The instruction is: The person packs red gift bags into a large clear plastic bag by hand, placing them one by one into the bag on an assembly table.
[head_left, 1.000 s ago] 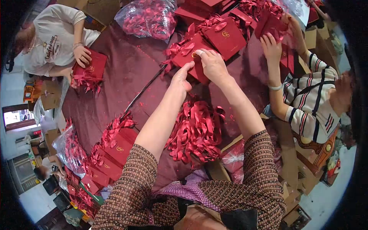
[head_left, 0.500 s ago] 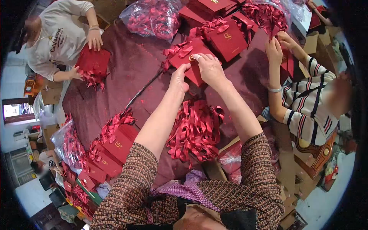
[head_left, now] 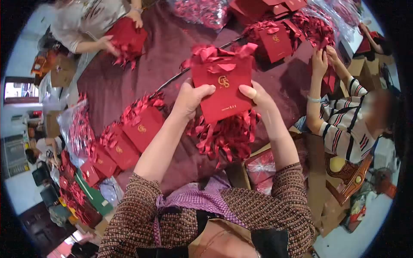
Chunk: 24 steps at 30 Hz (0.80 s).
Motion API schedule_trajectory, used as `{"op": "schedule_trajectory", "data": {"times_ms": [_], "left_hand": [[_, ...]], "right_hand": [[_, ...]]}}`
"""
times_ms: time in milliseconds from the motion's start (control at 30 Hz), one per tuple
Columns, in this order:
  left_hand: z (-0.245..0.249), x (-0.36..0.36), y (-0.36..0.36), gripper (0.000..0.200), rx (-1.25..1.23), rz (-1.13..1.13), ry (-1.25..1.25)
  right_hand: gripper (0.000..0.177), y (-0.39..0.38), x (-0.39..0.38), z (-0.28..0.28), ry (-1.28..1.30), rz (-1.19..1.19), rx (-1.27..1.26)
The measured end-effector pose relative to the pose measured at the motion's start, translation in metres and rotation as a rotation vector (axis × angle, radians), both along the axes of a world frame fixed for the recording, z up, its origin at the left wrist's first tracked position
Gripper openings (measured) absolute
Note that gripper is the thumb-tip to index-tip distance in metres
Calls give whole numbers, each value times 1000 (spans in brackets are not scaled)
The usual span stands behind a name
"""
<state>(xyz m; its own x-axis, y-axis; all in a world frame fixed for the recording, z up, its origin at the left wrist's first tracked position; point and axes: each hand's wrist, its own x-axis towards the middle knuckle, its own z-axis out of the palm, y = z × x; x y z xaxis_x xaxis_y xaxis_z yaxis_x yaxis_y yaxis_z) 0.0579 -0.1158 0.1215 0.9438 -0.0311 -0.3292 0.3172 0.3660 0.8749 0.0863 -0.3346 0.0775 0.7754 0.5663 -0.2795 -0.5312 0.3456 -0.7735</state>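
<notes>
A stack of red paper bags (head_left: 226, 101) with a gold logo and red ribbons on top is held up between my two hands. My left hand (head_left: 191, 98) grips its left edge, thumb on the front. At the right edge my right hand (head_left: 258, 96) holds it the same way, with the thumb pressed on the front. Under and behind the bags lies a pile of loose red ribbons (head_left: 221, 144). The fingers behind the bags are hidden.
Rows of red bags (head_left: 144, 127) stand at the left on the dark red cloth (head_left: 163, 47), with more bags (head_left: 273, 41) at the back. A co-worker at upper left handles a bag (head_left: 127, 36); another works at the right. An open cardboard box (head_left: 258, 165) sits near my right arm.
The bags that lay under my hands at the back are now lifted and nearer to me, facing up. My hands have moved to their two sides. The view has shifted.
</notes>
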Motion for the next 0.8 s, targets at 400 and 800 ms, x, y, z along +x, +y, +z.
{"op": "schedule_trajectory", "data": {"times_ms": [400, 800], "left_hand": [[57, -155, 83, 105, 288, -142, -355], [79, -251, 188, 35, 753, -52, -667]], "right_hand": [[40, 110, -213, 22, -259, -155, 18], [40, 163, -315, 53, 272, 0, 262]]}}
